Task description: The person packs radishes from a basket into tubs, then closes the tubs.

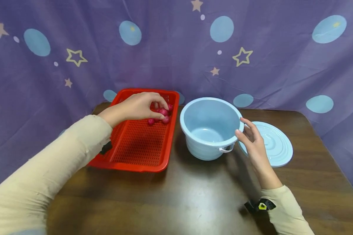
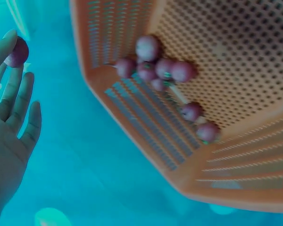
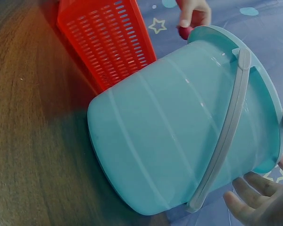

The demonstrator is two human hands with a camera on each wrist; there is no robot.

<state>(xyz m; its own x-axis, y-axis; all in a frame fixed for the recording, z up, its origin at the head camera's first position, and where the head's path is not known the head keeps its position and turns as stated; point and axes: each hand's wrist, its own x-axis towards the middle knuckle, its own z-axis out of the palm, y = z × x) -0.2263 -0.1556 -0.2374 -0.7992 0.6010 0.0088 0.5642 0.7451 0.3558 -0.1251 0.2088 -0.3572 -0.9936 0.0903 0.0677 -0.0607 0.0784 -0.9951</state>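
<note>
My left hand (image 1: 141, 106) is over the far right part of a red plastic basket (image 1: 170, 143). Its thumb and fingertip pinch a small red radish (image 2: 19, 52), which shows best in the left wrist view. Several more radishes (image 2: 183, 71) lie clustered in a corner of the basket, partly covered by the hand in the head view. To the right of the basket stands a light blue bucket (image 1: 206, 150), upright, with nothing visible inside. My right hand (image 1: 255, 148) holds the bucket's rim on its right side with thumb and fingertips. A pale handle (image 3: 224, 136) hangs against the bucket's wall.
A round light blue lid (image 1: 272, 143) lies flat on the brown wooden table (image 1: 176, 202), behind the right hand. Close behind the table's far edge hangs a purple curtain (image 1: 176, 52) with stars and ovals. Basket and bucket stand close side by side.
</note>
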